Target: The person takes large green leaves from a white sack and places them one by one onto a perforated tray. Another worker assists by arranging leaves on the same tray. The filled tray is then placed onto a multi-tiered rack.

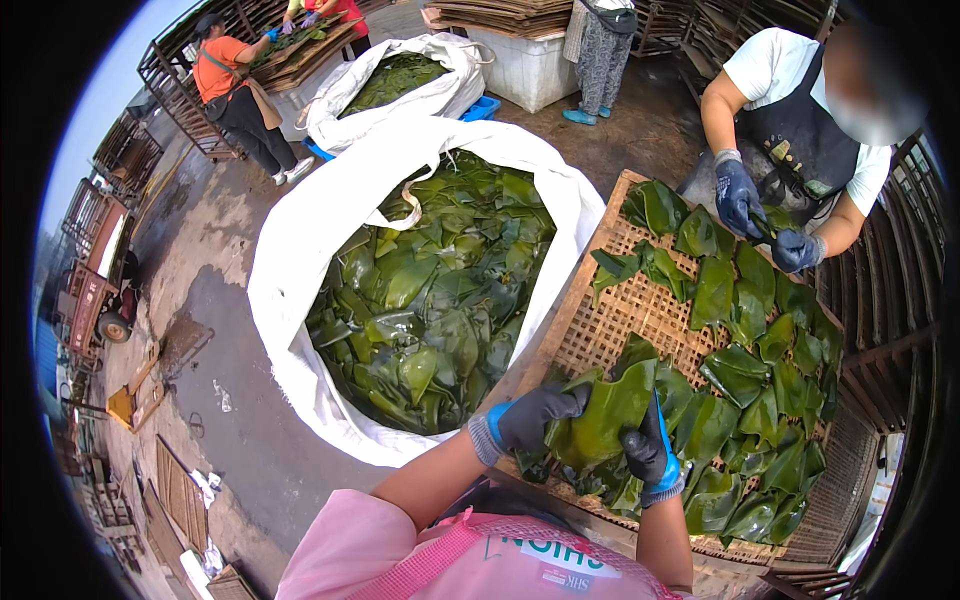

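Note:
Both my hands wear black and blue work gloves with grey cuffs. Between them a broad piece of wet green kelp (pixel 609 409) is stretched above the near edge of a woven bamboo drying tray (pixel 600 330). My left hand (pixel 536 416) grips its left side, while my right hand (pixel 651 454) pinches the lower right. More kelp pieces (pixel 750 367) lie spread over the tray's right half and along its front. To the left, a large white woven sack (pixel 289 300) gapes around a heap of cut kelp (pixel 427 300).
Across the tray a co-worker's gloved hands (pixel 765 225) hold kelp. Behind the sack stands a second kelp-filled white sack (pixel 465 75). Farther back, people work at stacked trays (pixel 502 15) and a white tub (pixel 525 71). Metal racks (pixel 862 300) flank the right; a cart (pixel 97 262) stands left.

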Tool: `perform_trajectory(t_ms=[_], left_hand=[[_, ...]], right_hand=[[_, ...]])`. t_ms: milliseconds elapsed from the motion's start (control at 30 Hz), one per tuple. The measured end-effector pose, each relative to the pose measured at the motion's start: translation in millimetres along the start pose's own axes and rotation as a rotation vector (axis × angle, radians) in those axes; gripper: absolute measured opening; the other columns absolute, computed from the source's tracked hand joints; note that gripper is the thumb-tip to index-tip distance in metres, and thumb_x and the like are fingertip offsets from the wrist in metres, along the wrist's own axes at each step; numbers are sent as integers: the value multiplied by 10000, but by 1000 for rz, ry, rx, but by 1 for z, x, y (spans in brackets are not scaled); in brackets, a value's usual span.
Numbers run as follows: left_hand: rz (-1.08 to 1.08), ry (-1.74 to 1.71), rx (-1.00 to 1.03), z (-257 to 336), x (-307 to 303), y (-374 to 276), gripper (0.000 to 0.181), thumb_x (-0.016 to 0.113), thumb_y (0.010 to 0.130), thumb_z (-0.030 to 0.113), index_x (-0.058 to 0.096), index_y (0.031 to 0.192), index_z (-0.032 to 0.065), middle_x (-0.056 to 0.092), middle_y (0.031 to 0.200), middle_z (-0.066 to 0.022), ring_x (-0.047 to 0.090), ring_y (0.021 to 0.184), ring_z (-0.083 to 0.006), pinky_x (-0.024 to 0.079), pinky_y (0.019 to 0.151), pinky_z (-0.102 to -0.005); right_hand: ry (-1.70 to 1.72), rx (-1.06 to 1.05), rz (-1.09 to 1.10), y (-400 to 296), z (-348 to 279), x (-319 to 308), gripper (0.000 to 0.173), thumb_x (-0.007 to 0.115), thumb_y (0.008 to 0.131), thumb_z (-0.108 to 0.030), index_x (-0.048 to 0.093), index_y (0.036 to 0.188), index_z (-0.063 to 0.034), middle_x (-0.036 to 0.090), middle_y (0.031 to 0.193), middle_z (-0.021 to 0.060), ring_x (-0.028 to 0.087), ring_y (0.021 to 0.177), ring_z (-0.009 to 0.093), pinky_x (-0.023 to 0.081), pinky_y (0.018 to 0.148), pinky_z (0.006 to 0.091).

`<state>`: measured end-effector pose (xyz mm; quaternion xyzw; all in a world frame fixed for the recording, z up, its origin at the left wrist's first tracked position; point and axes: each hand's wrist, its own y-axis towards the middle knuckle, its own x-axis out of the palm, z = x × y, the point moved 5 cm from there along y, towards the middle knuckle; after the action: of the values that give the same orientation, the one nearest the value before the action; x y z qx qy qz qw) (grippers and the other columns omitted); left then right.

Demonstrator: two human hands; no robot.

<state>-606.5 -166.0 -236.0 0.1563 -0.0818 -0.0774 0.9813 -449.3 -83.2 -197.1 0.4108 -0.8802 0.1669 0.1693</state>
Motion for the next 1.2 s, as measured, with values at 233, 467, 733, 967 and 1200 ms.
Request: perform_trajectory(t_ms=[233,467,733,967,1200], left_hand=[[-120,-607,-76,2,80,66,526,690,806,122,526,1288,-7,491,1349,-108,513,1185,-210,381,1027,-328],[44,-231,-291,-38,86,67,582,728,777,55,503,1312,16,474,1382,-132,472,1248,-232,350,1075,-368],[518,-203,-438,-56,-4,27,547,608,938,139,345,1405,29,553,1268,-68,588,1105,-178,506,872,-346],[563,-626,-517,-64,17,69,308,554,979,267,575,1192,45,639,1014,-19,603,890,-115,498,787,-254],[792,178,-613,-195,-86,37,210,615,922,79,594,1119,10,645,942,-52,576,805,-148,488,761,-310]], right_hand=[[-53,56,132,-51,17,-71,608,761,821,-205,473,1326,-29,594,1189,37,554,1066,157,454,942,327],[-121,-92,472,-66,13,-106,393,638,895,-82,518,1263,-15,631,1156,70,620,1003,180,490,909,342],[476,-47,395,-45,6,-118,403,516,939,-164,514,1302,12,575,1276,128,550,1174,232,456,996,399],[497,127,262,74,39,-62,345,579,934,-198,558,1212,6,624,1138,104,608,1018,203,491,919,356],[-1007,337,613,135,91,-113,492,653,846,-341,570,1186,5,648,1093,211,627,1005,362,488,863,440]])
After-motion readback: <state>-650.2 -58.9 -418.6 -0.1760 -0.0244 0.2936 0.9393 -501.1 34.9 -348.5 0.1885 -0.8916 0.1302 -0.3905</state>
